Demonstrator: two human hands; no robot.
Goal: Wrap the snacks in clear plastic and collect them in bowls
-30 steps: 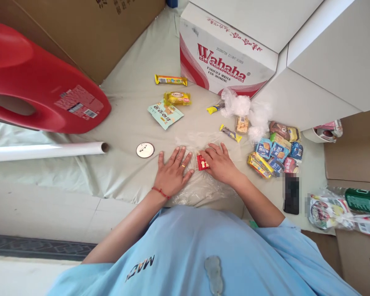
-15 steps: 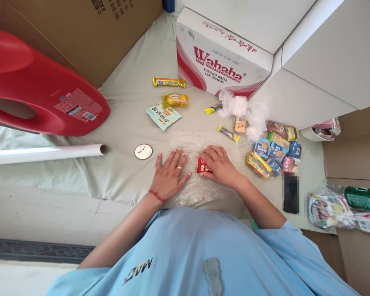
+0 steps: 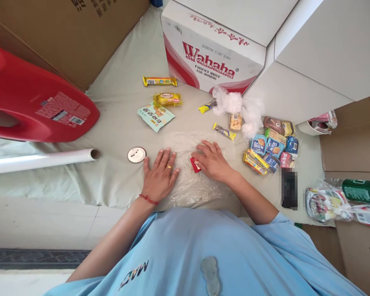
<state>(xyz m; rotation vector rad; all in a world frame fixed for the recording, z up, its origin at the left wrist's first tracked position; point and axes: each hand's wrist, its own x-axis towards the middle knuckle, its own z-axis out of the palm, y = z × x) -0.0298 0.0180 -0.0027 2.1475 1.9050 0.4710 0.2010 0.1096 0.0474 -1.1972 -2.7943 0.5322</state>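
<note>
A clear plastic bag (image 3: 185, 187) lies flat and wrinkled on the pale cloth before me. My left hand (image 3: 159, 174) is spread palm down at the bag's left edge, holding nothing. Over the bag, my right hand (image 3: 214, 162) has its thumb and forefinger closed on a small red snack packet (image 3: 195, 165); its other fingers stretch forward. Part of the packet is hidden under the hand. Left of my left hand is a round pin badge (image 3: 137, 155), its pin side up.
Behind are a green sachet (image 3: 156, 117), yellow snack packs (image 3: 167, 99) and a Wahaha carton (image 3: 214, 57). Several wrapped snacks (image 3: 273, 146) and a blurred dark object (image 3: 289, 188) lie right. A red jug (image 3: 64, 111) and white tube (image 3: 49, 159) stand left.
My right hand has shifted its fingers on the red packet, which now looks turned and more covered. My left hand stays flat. The whole view has moved slightly.
</note>
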